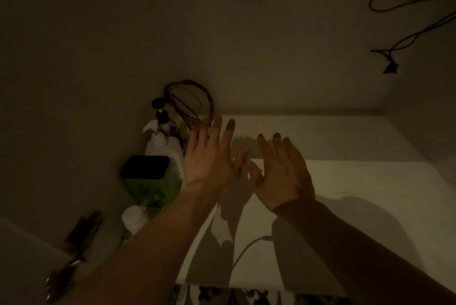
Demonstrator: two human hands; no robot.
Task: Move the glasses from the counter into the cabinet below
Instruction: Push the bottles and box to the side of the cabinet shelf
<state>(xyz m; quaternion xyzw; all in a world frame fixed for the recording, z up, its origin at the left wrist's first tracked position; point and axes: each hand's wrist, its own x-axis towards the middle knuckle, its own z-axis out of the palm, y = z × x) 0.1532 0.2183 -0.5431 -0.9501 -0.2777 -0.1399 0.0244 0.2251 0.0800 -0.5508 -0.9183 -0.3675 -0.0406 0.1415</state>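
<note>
I look into a dim white cabinet point(345, 181). My left hand point(209, 156) is stretched forward over its floor, fingers spread, holding nothing. My right hand point(281, 171) is beside it to the right, also spread and holding nothing, its back toward me. The two thumbs are close together above the shelf floor. No glasses show anywhere in this view.
Along the left wall stand a green bottle with a black cap point(150, 178), a white pump bottle point(160, 141), a small white bottle point(134, 218) and a bundle of wires point(192, 102). A white cable point(249, 248) lies on the floor. Dark cords point(399, 40) hang at the upper right.
</note>
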